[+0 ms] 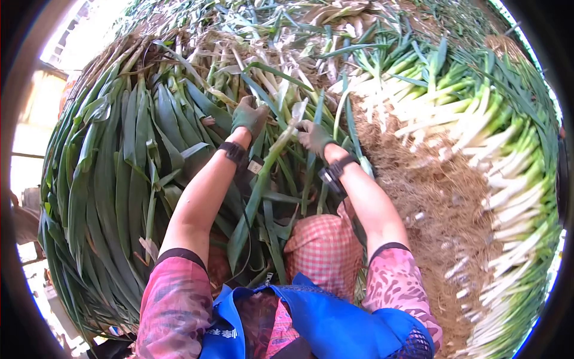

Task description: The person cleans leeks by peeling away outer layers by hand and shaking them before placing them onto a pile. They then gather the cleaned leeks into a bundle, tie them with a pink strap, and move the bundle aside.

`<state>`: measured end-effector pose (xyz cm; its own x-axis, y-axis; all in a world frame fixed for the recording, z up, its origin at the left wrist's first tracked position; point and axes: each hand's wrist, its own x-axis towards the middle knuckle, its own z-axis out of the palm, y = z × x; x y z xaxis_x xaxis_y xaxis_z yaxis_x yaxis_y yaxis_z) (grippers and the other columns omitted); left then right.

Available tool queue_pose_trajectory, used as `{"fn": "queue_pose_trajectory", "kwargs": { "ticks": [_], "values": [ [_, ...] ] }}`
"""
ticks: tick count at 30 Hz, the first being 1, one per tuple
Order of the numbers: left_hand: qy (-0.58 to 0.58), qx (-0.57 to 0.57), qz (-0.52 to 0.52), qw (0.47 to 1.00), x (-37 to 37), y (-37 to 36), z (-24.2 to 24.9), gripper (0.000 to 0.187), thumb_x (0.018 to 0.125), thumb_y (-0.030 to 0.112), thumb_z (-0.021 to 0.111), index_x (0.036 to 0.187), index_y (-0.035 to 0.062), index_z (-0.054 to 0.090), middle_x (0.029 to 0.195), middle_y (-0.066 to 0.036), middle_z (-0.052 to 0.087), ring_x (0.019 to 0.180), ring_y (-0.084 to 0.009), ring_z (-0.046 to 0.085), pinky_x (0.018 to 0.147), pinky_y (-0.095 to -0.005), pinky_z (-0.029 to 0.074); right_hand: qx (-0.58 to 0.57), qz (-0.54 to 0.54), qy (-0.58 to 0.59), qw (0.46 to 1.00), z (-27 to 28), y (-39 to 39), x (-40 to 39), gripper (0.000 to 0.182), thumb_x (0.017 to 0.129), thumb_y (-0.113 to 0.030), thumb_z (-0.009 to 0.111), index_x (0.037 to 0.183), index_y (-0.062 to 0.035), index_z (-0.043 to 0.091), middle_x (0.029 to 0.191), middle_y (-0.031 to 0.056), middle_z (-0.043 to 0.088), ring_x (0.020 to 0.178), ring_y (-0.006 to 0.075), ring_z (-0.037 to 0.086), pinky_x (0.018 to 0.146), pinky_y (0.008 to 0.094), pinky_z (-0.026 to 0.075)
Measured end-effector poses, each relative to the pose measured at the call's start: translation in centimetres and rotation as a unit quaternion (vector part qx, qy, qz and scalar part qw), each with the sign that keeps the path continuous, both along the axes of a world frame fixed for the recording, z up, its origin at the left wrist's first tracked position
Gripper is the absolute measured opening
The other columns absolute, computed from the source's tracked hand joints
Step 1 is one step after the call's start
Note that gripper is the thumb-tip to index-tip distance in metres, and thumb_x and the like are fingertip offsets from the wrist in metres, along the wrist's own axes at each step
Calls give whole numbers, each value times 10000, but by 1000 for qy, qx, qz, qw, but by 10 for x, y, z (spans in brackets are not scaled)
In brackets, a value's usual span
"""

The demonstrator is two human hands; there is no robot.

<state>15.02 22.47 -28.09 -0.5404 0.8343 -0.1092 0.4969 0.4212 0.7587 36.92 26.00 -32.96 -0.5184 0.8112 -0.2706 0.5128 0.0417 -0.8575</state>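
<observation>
Both my hands wear green gloves and are raised over a heap of green onions. My left hand (250, 118) has its fingers curled at the upper middle; whether it grips a leaf there is hard to make out. Just to its right, my right hand (314, 136) is closed beside the pale end of a long green onion (267, 164). That onion slants down between my forearms, its dark leaves reaching towards my lap. What my right fingers pinch is too small to tell.
Long leafy green onions (128, 161) are piled at the left. On the right, cleaned onions with white stalks (508, 197) curve around a bed of brown root trimmings (442, 197). Red-checked cloth (323, 248) covers my knee. More leaves lie at the top.
</observation>
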Motion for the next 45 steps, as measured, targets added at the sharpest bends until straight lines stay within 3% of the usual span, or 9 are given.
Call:
{"fn": "queue_pose_trajectory", "kwargs": {
  "ticks": [3,8,19,28,30,32,34,41,45],
  "values": [
    [-20,-118,-14,993,-8,26,-5,523,783,314,649,1173,-34,623,1071,-228,682,1020,-343,666,876,-391,513,86,119,-161,976,-25,39,-23,343,808,-361,692,995,-74,706,997,175,702,943,321,674,837,408,530],
    [-125,-184,-17,975,-13,50,-40,582,737,351,703,1128,-74,623,987,-218,690,901,-283,687,785,-367,532,171,-197,-304,917,-80,62,-23,591,801,-389,688,1239,-40,498,1178,228,619,1134,386,578,994,435,450],
    [114,-142,56,982,28,39,-54,790,711,556,759,1199,8,468,1212,-228,515,1071,-384,587,888,-451,497,97,192,-337,917,-129,110,-25,403,864,-379,593,1070,-50,703,1106,219,664,1034,334,653,880,424,525],
    [90,-137,17,986,54,45,-55,769,679,459,820,1196,-12,502,1144,-253,592,1050,-376,616,892,-435,502,-118,123,-27,985,-144,94,-30,292,951,-275,490,1089,-66,639,1010,104,643,921,255,596,843,352,481],
    [26,-161,-11,987,62,47,-49,776,671,426,809,1233,-20,514,1103,-245,643,1005,-339,654,869,-407,511,315,339,-185,867,-237,116,-3,265,972,-239,489,1134,-58,597,1029,55,627,907,204,586,821,328,483],
    [-59,-166,-39,984,73,48,-48,771,668,416,800,1238,-29,531,1099,-238,660,986,-318,667,856,-390,516,-2,154,29,988,-202,104,14,267,976,-225,487,1155,-61,599,1077,85,624,922,210,595,857,311,486],
    [-165,-149,-40,974,83,53,-42,651,694,356,796,1188,-14,592,980,-158,698,810,-232,679,743,-331,538,-340,-138,290,884,-132,78,33,251,942,-207,553,1146,-73,609,1074,95,631,920,188,598,857,304,495],
    [-322,9,11,947,91,42,-89,402,787,171,736,1147,27,632,936,-61,686,772,-135,630,704,-285,520,-87,-159,-154,971,-104,73,116,188,864,-245,676,932,-70,689,924,82,705,856,197,648,761,329,510],
    [-371,114,134,912,52,29,-70,312,876,325,706,1019,53,659,805,-9,637,671,-92,570,592,-280,469,-120,-309,157,930,-122,73,132,316,869,-221,684,1123,-34,658,985,99,710,881,166,651,801,308,510]
  ]
}}
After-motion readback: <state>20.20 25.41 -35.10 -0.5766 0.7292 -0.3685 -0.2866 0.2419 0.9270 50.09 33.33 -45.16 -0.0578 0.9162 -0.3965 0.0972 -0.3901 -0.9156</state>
